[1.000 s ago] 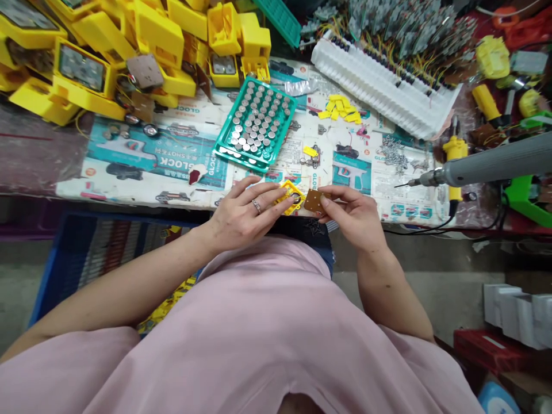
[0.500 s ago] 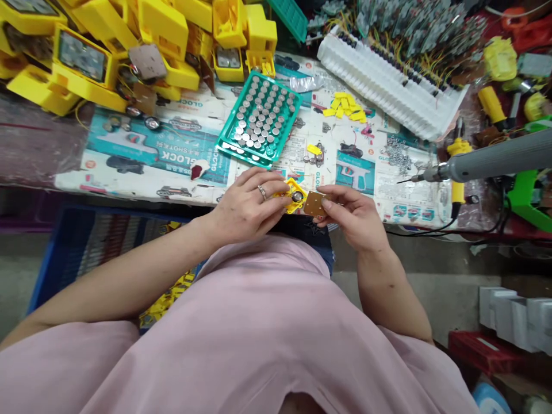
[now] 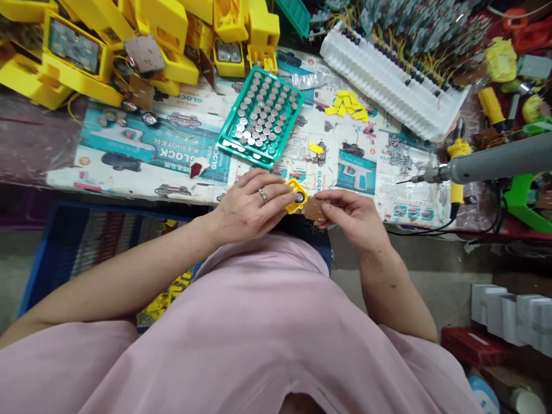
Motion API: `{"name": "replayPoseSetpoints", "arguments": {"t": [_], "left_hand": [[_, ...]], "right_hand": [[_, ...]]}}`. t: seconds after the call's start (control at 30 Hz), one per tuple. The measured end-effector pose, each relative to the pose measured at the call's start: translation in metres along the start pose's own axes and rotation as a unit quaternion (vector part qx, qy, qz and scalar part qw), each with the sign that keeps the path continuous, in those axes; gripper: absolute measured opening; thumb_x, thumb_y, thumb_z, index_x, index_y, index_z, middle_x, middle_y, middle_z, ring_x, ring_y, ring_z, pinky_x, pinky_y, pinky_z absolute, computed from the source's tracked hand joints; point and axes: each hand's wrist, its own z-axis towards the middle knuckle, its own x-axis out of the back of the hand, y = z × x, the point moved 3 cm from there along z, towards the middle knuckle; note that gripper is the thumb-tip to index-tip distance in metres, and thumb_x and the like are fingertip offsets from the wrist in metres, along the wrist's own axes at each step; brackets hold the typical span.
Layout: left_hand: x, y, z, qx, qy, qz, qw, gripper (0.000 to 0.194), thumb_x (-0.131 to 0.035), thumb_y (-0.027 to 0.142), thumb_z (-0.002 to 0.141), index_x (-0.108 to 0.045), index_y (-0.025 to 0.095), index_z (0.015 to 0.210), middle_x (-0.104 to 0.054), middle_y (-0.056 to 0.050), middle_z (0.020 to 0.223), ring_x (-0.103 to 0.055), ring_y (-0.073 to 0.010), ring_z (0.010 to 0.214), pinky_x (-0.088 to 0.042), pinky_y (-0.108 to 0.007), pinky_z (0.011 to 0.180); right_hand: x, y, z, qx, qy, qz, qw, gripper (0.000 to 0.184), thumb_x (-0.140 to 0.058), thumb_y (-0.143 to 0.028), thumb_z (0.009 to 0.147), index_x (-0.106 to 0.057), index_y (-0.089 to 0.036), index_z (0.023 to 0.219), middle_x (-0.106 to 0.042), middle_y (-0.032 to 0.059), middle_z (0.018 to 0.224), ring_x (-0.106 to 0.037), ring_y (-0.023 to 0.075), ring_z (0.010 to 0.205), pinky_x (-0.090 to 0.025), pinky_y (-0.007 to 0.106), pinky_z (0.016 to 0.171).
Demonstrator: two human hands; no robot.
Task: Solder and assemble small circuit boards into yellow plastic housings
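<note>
Casing and board sit at the centre of the head view, near the front edge of the worktop (image 3: 26, 129); whether the casing (image 3: 297, 187) rests on that edge or is held just over it, I cannot tell. The left hand (image 3: 248, 210) lies palm down with its fingers reaching across the small yellow casing, gripping it at its left side, and a round metal part (image 3: 300, 197) shows inside the open shell. The right hand (image 3: 356, 217) pinches the brown board (image 3: 314, 209) between thumb and fingers by its right side, so that the board stands just beside the casing; any wire joining the two is too small to make out. To handle this step well, I would let the left hand do nothing but steady the shell, its fingertips clear of the opening, while the right turns the board lightly by its edge. A hard pinch on the face could press on the pale spots there, and a tug could strain a lead if one is attached. Both wrists would do best low and close together. Forearms should pass clear of the green tray (image 3: 285, 133) of metal discs (image 3: 271, 118) beyond the left hand, and of the grey tool (image 3: 495, 158) whose thin bit points in from the right.
</note>
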Motion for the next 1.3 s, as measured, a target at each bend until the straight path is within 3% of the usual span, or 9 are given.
{"name": "replayPoseSetpoints", "arguments": {"t": [0.2, 0.37, 0.5, 0.63, 0.8, 1.03, 1.17, 1.3], "left_hand": [[-0.004, -0.001, -0.008, 0.008, -0.030, -0.009, 0.999, 0.029, -0.064, 0.023, 0.091, -0.063, 0.026, 0.119, -0.074, -0.003, 0.118, -0.068, -0.0202, 0.110, -0.053, -0.042, 0.097], [-0.007, -0.003, -0.013, 0.019, -0.028, -0.046, 0.998, 0.037, -0.065, 0.021, 0.090, -0.061, 0.029, 0.126, -0.072, -0.004, 0.124, -0.067, -0.0203, 0.115, -0.049, -0.045, 0.104], [-0.008, -0.003, -0.014, 0.004, -0.014, -0.021, 1.000, 0.035, -0.066, 0.022, 0.090, -0.062, 0.028, 0.124, -0.073, -0.004, 0.124, -0.068, -0.0197, 0.113, -0.050, -0.044, 0.103], [-0.006, -0.002, -0.010, -0.017, 0.003, 0.015, 1.000, 0.026, -0.063, 0.024, 0.092, -0.063, 0.025, 0.118, -0.074, -0.004, 0.119, -0.069, -0.0186, 0.110, -0.052, -0.042, 0.099], [-0.004, -0.001, -0.007, -0.024, 0.005, 0.055, 0.998, 0.017, -0.061, 0.026, 0.094, -0.064, 0.025, 0.110, -0.075, 0.000, 0.112, -0.070, -0.0157, 0.106, -0.055, -0.037, 0.096], [-0.006, -0.002, -0.013, -0.007, 0.039, -0.034, 0.999, 0.026, -0.066, 0.018, 0.088, -0.067, 0.022, 0.113, -0.076, -0.008, 0.113, -0.071, -0.0208, 0.105, -0.056, -0.040, 0.094], [-0.007, -0.004, -0.016, 0.001, 0.046, -0.045, 0.998, 0.017, -0.063, 0.020, 0.088, -0.065, 0.024, 0.105, -0.075, -0.006, 0.113, -0.071, -0.0205, 0.105, -0.057, -0.041, 0.093], [-0.007, -0.006, -0.014, 0.047, 0.051, -0.035, 0.997, 0.017, -0.064, 0.031, 0.090, -0.062, 0.021, 0.103, -0.074, -0.010, 0.106, -0.070, -0.0228, 0.098, -0.059, -0.043, 0.087]], "right_hand": [[-0.002, -0.002, 0.002, -0.012, -0.022, 0.039, 0.999, 0.035, -0.086, -0.045, 0.069, -0.076, -0.024, 0.097, -0.073, -0.0030, 0.071, -0.069, 0.0106, 0.057, -0.060, 0.022, 0.054], [-0.004, -0.011, 0.004, 0.008, -0.082, 0.024, 0.996, 0.052, -0.091, -0.042, 0.063, -0.074, -0.027, 0.109, -0.074, -0.0005, 0.082, -0.073, 0.0156, 0.076, -0.060, 0.023, 0.058], [-0.005, -0.026, 0.009, 0.099, -0.070, -0.104, 0.987, 0.034, -0.085, -0.043, 0.073, -0.077, -0.025, 0.100, -0.071, -0.0006, 0.077, -0.065, 0.0107, 0.064, -0.054, 0.023, 0.055], [-0.009, -0.044, 0.022, 0.192, -0.045, -0.247, 0.949, 0.029, -0.079, -0.050, 0.078, -0.079, -0.022, 0.086, -0.072, 0.0039, 0.084, -0.063, 0.0128, 0.074, -0.050, 0.024, 0.059], [-0.015, -0.047, 0.048, 0.124, -0.094, -0.240, 0.958, 0.047, -0.082, -0.058, 0.070, -0.076, -0.016, 0.090, -0.064, -0.0012, 0.064, -0.051, 0.0075, 0.053, -0.042, 0.023, 0.048], [-0.017, -0.048, 0.056, 0.063, -0.120, -0.232, 0.963, 0.041, -0.085, -0.052, 0.067, -0.076, -0.016, 0.084, -0.067, -0.0005, 0.064, -0.051, 0.0075, 0.049, -0.040, 0.022, 0.042], [-0.017, -0.048, 0.055, 0.071, -0.124, -0.244, 0.959, 0.036, -0.084, -0.049, 0.069, -0.078, -0.017, 0.085, -0.068, 0.0003, 0.065, -0.055, 0.0102, 0.055, -0.045, 0.025, 0.049], [-0.017, -0.050, 0.055, 0.134, -0.123, -0.277, 0.943, 0.027, -0.084, -0.043, 0.072, -0.079, -0.019, 0.083, -0.072, 0.0023, 0.076, -0.062, 0.0134, 0.068, -0.051, 0.029, 0.065]]}}
